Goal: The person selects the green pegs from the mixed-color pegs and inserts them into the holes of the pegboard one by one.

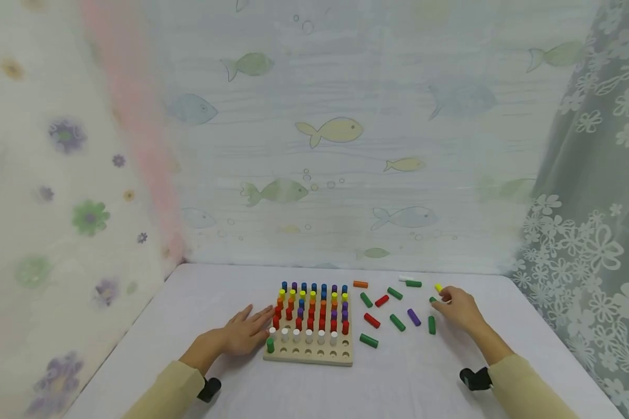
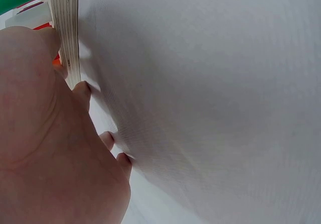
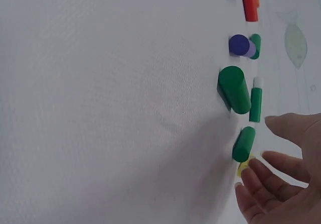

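Observation:
A wooden pegboard [image 1: 308, 360] stands on the table, its back rows filled with blue, purple, yellow, orange and red pegs. White pegs [image 1: 308, 336] form a row nearer the front, and one green peg [image 1: 270, 345] is in the front left corner. At the board's left side rests my left hand [image 1: 245, 334], fingers extended, with the thumb side touching the board's edge [image 2: 65, 28]. My right hand [image 1: 458, 308] is over the far right of the loose pegs. Its thumb and fingers are spread apart beside a green peg [image 3: 244, 144], and a yellow peg [image 1: 438, 287] lies just beyond.
Loose green, red, orange, white and purple pegs lie scattered between the board and my right hand, among them a purple peg [image 1: 413, 317] and a red peg [image 1: 371, 320]. A white cloth covers the table [image 1: 398, 384]. A fish-patterned curtain [image 1: 335, 174] hangs behind.

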Demonstrator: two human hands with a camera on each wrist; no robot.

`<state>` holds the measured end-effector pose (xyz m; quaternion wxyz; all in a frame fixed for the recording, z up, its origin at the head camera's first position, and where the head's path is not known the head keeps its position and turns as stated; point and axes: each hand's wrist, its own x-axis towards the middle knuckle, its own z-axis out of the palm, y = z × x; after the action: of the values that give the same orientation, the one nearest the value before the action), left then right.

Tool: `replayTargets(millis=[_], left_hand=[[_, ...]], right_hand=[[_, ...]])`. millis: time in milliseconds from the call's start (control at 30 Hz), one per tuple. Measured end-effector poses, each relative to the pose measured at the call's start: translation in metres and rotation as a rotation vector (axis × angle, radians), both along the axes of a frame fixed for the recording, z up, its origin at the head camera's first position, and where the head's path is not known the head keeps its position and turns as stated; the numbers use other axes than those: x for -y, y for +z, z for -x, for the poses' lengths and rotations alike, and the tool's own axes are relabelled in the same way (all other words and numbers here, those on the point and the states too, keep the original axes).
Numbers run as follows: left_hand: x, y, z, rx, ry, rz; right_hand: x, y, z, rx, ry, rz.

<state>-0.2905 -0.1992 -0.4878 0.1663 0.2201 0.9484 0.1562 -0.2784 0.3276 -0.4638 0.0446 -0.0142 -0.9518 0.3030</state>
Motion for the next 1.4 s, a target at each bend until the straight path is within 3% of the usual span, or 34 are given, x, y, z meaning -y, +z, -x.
replayTargets(millis=[200, 400, 733, 1000, 1400], left_hand=[[-0.003, 0.011, -0.01, 0.019, 0.013, 0.023], [-0.007, 0.018, -0.01, 0.022, 0.02, 0.042], [-0.001, -0.002, -0.001, 0.002, 0.024, 0.017], [-0.004, 0.003, -0.002, 0.007, 0.032, 0.021], [-0.001, -0.006, 0.004, -0.005, 0.038, 0.012]], right_hand=[[-0.002, -0.005, 0.007, 0.042, -0.037, 0.021], [-0.005, -0.008, 0.011, 0.069, -0.08, 0.038], [-0.002, -0.01, 0.015, 0.05, -0.089, 0.039], [-0.001, -0.011, 0.017, 0.051, -0.071, 0.021], [-0.006, -0.013, 0.017, 0.05, -0.013, -0.026]])
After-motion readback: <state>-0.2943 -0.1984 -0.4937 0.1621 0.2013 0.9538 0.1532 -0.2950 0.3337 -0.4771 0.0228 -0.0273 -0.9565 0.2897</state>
